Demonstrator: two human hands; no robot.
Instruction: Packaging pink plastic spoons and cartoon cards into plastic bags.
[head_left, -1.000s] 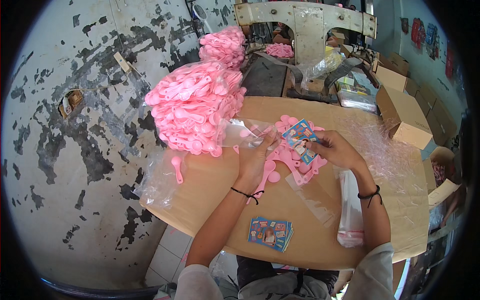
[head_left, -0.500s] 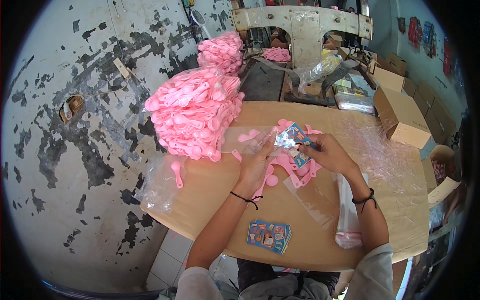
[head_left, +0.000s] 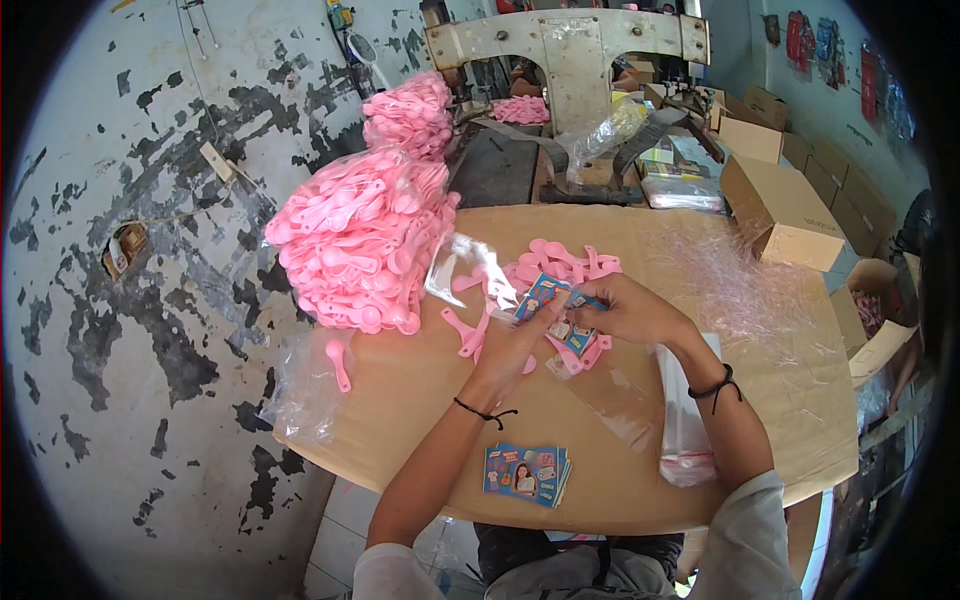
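My left hand [head_left: 517,340] is closed on a clear plastic bag [head_left: 457,277], which sticks out beyond its fingers to the left and catches the light. My right hand [head_left: 640,315] pinches blue printed cards [head_left: 574,337] beside the left thumb. One blue card [head_left: 541,296] lies against the left fingertips at the bag; whether it is inside the bag I cannot tell. Under and behind both hands, loose pink plastic scoops [head_left: 560,262] are spread on the brown-covered table [head_left: 590,470]. A small stack of blue cards [head_left: 525,474] lies near the front edge.
Big clear bags full of pink scoops [head_left: 355,245] stand at the left by the peeling wall. A single scoop [head_left: 338,365] lies near them. Flat clear bags [head_left: 688,430] lie under my right forearm. Plastic strands [head_left: 735,285] and an open carton [head_left: 780,215] are at the right.
The blue cards have moved left, toward my left hand. The clear bag, flat before, now bends upward and looks crumpled. The whole view has shifted slightly.
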